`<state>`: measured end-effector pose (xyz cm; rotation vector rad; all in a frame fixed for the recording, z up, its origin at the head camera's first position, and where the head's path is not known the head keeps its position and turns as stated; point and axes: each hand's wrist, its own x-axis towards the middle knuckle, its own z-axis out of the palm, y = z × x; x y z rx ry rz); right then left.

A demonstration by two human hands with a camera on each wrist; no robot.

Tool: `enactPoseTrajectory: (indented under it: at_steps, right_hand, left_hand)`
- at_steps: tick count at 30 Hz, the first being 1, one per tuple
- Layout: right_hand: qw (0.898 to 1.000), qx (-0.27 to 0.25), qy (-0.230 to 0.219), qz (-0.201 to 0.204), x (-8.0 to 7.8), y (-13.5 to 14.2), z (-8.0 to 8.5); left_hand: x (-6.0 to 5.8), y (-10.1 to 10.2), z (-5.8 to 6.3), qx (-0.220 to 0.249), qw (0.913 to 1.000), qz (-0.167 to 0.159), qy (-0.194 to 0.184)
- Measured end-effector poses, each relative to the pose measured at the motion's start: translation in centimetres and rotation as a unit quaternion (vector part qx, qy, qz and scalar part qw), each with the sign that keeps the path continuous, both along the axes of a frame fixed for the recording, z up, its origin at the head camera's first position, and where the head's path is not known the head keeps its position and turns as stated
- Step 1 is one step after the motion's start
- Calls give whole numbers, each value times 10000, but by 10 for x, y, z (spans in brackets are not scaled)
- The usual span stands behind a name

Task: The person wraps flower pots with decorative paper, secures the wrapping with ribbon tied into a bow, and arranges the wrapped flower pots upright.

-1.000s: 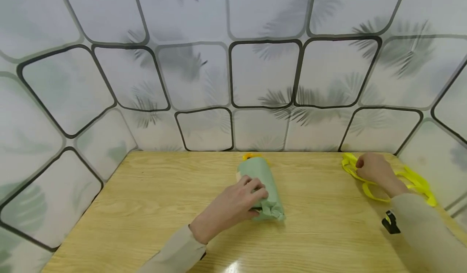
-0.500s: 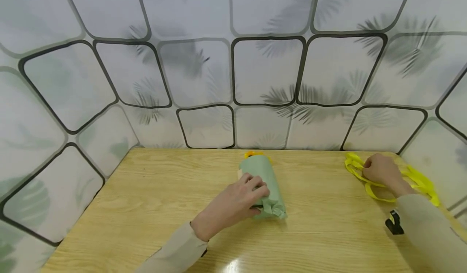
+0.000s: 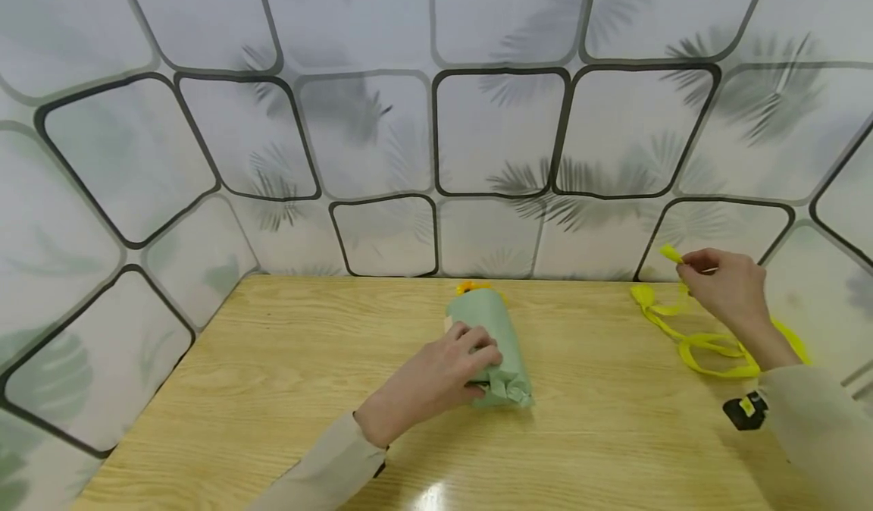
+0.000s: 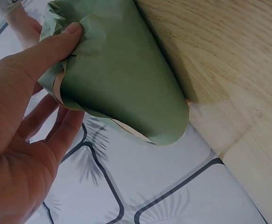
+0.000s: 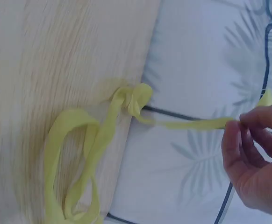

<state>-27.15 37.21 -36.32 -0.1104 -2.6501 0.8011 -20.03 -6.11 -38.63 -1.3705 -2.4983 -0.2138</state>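
A roll wrapped in green paper [image 3: 503,329] lies on the table, its near end crumpled and an orange flower [image 3: 470,287] showing past its far end. My left hand [image 3: 439,378] grips the near part of the roll; in the left wrist view the thumb presses the green paper [image 4: 126,79] and the fingers curl beneath its open edge. At the right, my right hand [image 3: 733,287] pinches one end of a yellow ribbon [image 5: 196,124] between thumb and fingertips, raised above the table. The rest of the ribbon [image 3: 716,344] lies in loose loops on the wood below.
The wooden table [image 3: 307,359] meets a patterned wall covering [image 3: 382,139] at its back edge and sides. A black clip-like piece [image 3: 746,411] shows at the right sleeve [image 3: 811,420].
My right hand has risen from the yellow ribbon pile, lifting one pinched end up while the loops below spread. My left hand stays on the green-wrapped roll.
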Motion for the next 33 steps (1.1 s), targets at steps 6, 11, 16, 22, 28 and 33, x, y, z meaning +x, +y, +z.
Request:
enactPoseTrajectory:
  at_steps: [6, 11, 16, 22, 28, 33]
  right_hand:
    - [9946, -815, -197, 614, 5, -32, 0]
    - [9852, -1199, -509, 1117, 1, -59, -5]
    - [9752, -1516, -907, 1331, -15, -85, -10]
    - [9616, -1894, -1344, 1463, -45, -116, -18]
    - [9564, -1770, -1737, 1541, -69, -151, -11]
    - [9600, -1510, -1808, 1513, -83, -188, 3]
  left_hand:
    - [-1, -3, 0, 101, 9998, -31, -186]
    - [-1, -4, 0, 154, 9996, -59, -237]
    - [-1, -4, 1, 161, 9994, -45, -312]
    - [-1, -3, 1, 132, 9992, -19, -388]
    - [-1, -3, 2, 139, 9992, -16, -376]
    - [-1, -3, 2, 176, 9992, -72, -344]
